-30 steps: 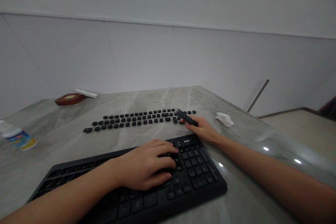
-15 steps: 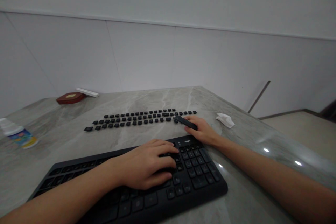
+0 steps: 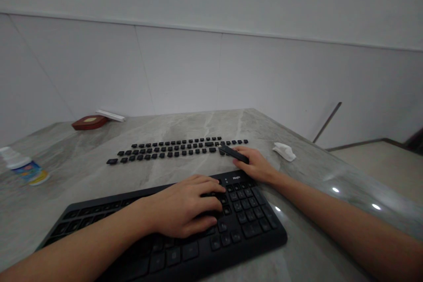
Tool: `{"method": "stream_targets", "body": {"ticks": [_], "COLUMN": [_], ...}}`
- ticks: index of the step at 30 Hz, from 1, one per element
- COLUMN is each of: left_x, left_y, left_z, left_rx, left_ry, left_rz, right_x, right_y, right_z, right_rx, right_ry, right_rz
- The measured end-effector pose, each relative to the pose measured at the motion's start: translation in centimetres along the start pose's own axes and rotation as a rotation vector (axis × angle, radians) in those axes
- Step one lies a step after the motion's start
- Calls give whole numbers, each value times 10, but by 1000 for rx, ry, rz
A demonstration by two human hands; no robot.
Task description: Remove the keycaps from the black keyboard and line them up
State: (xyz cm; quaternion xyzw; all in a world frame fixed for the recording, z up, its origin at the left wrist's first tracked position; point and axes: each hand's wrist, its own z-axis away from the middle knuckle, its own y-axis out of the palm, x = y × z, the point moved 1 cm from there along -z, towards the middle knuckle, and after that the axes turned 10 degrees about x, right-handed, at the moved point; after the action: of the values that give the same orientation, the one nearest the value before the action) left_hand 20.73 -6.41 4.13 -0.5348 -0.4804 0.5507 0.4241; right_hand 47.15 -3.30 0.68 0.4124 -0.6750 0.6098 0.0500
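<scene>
A black keyboard [image 3: 228,251] lies in front of me, with keycaps off in its upper and left rows. My left hand [image 3: 190,207] rests palm down on it, fingers stretched out and apart, hiding part of the keys. Behind the keyboard, my right hand [image 3: 253,164] is closed around a slim black tool [image 3: 236,154] whose kind I cannot make out. The tool's tip points left and lies over the right end of several loose black keycaps [image 3: 176,154], which sit on the table in three rows.
The grey marbled table [image 3: 185,124] meets a white wall at the back. On the left stand a tilted-looking spray bottle [image 3: 28,171] and, further back, a red-brown box [image 3: 90,122] beside a white strip [image 3: 110,116]. A crumpled white tissue [image 3: 284,151] lies to the right.
Both hands, the tool and the keycaps keep their places. Only a very slight shift of the camera view shows.
</scene>
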Motion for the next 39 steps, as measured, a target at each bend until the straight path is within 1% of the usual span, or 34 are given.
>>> {"method": "stream_targets", "body": {"ticks": [13, 16, 18, 20, 21, 24, 25, 26, 28, 30, 33, 36, 39], "left_x": [0, -1, -1, -1, -1, -1, -1, -1, -1, -2, -1, 0, 0], "left_y": [0, 0, -1, -1, -1, -2, -2, -2, -2, -2, -2, -1, -1], "left_z": [1, 0, 0, 0, 0, 0, 0, 0, 0, 0, 0, 1, 1], "left_rx": [-28, -37, -41, -30, -24, -16, -15, -13, -6, 2, 0, -14, -20], "left_ry": [8, 10, 15, 9, 4, -2, -1, -1, -2, -5, -2, 4, 7], "left_rz": [13, 12, 11, 9, 8, 9, 10, 11, 13, 10, 9, 13, 20], "right_x": [3, 4, 3, 1, 0, -2, -1, 1, 8, 20, 45, 66, 72], "right_y": [-1, 0, 0, -2, -4, -11, -13, -15, -18, -21, -26, -29, -27], "right_z": [0, 1, 2, 4, 6, 12, 14, 16, 21, 27, 36, 43, 45], "right_rx": [-10, -26, -60, -144, -223, -513, -585, -632, -656, -626, -496, -235, 40], "right_ry": [7, 3, 0, 5, 10, 53, 74, 96, 125, 111, 23, -101, -222], "right_rz": [-17, -20, -21, -16, -19, -70, -93, -115, -147, -164, -105, -14, -19]}}
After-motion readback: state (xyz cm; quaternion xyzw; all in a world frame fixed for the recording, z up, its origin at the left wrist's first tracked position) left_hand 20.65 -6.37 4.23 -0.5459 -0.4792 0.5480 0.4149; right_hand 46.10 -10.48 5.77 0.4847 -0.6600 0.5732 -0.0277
